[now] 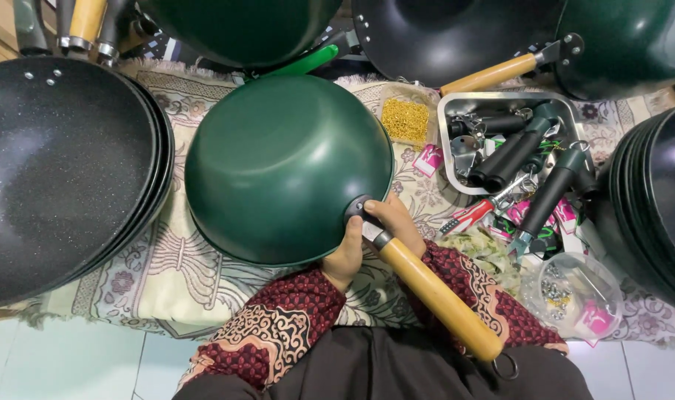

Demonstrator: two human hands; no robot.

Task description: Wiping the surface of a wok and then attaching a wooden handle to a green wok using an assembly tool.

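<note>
**Both hands at the neck of an upturned green wok**

The left hand [346, 255] and right hand [396, 222] are close together, both closed around the dark metal bracket [361, 211] where the wooden handle [439, 298] joins the green wok [285, 167]. The wok lies bottom-up on a patterned cloth [167, 274], directly in front of the person, with its handle running back toward their lap and ending in a small hanging ring [505, 366].

I'd judge the wok to be rigid and fairly heavy for its size, with a smooth, glossy shell that fingers would slip on. The handle or the bracket looks like the sure place to take it; the rim would do for a second hand.

To the person's right sits a steel tray [456, 111] of loose black handles [515, 148], with a small bag of golden screws [405, 118] beside it and a clear plastic bag of fittings [574, 292] nearer the lap. A stack of speckled black woks [56, 170] sits to the left, another dark stack [656, 200] to the right, and more pans crowd the far edge.
</note>
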